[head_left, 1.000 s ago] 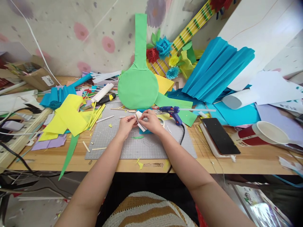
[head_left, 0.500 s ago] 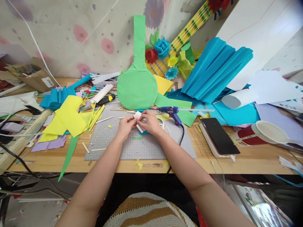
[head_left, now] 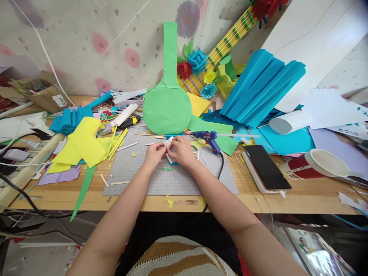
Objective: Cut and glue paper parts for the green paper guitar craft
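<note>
My left hand point(head_left: 154, 155) and my right hand point(head_left: 182, 151) meet over the grey cutting mat point(head_left: 138, 176), both pinching a small white paper piece point(head_left: 168, 144) between their fingertips. A bit of blue paper point(head_left: 173, 162) shows under my right hand. A blue glue gun point(head_left: 209, 137) lies just right of my right hand, its black cord running off the table edge. A green scrap point(head_left: 167, 168) lies on the mat below my hands.
A green racket-shaped paper cutout point(head_left: 167, 103) leans on the wall behind the mat. Yellow paper point(head_left: 83, 140) and strips lie left. A black phone point(head_left: 266, 165), a tipped red cup point(head_left: 313, 164) and blue folded paper point(head_left: 263, 86) lie right.
My hands have closed tighter on the white piece and shifted slightly; the piece sticks out less below my fingers than a second ago.
</note>
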`<state>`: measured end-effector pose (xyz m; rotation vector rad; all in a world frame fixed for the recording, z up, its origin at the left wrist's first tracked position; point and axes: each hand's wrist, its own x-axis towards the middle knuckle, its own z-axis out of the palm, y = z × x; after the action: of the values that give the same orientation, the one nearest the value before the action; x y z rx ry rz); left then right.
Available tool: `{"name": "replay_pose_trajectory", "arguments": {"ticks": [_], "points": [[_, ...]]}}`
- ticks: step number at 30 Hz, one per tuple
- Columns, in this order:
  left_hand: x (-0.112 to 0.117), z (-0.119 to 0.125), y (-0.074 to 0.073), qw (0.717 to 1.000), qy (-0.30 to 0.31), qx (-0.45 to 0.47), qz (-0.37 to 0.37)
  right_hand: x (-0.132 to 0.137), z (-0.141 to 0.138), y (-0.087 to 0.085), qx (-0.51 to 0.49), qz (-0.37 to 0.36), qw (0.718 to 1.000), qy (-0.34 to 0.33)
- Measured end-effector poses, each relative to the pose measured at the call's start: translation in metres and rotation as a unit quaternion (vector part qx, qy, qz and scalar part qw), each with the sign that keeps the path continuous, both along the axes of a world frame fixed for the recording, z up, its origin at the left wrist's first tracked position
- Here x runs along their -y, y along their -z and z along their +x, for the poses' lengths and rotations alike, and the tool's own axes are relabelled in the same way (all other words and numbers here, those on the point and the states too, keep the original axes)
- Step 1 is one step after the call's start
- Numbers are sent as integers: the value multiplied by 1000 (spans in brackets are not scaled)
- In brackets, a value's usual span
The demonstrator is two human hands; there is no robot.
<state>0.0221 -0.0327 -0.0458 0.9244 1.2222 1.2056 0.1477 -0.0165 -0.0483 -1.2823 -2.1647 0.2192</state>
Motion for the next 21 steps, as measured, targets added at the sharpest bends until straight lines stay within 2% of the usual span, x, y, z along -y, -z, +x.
{"name": "replay_pose_trajectory", "arguments": {"ticks": [5,7,9,10,12,14,17,21], "points": [[-1,-2,2,1000,-21,1,-7,0,0,1,-39,7,999,11],[-3,-9,3,998,-30,-48,4,-1,1,1,-56,8,998,32],[-9,-21,3,987,-46,-154,31,-2,4,2,-55,-9,997,49],[-13,-29,2,972,-64,-221,52,-3,5,2,-49,-22,997,53],[-24,-44,-3,923,-113,-358,87,-3,6,2,-36,-44,997,55],[-35,-55,-9,875,-113,-463,80,-3,7,2,-28,-54,997,53],[-51,-58,-18,811,-24,-576,99,-2,8,0,-25,-64,996,60],[-61,-46,-19,724,99,-662,166,-2,10,-2,-17,-73,994,76]]}}
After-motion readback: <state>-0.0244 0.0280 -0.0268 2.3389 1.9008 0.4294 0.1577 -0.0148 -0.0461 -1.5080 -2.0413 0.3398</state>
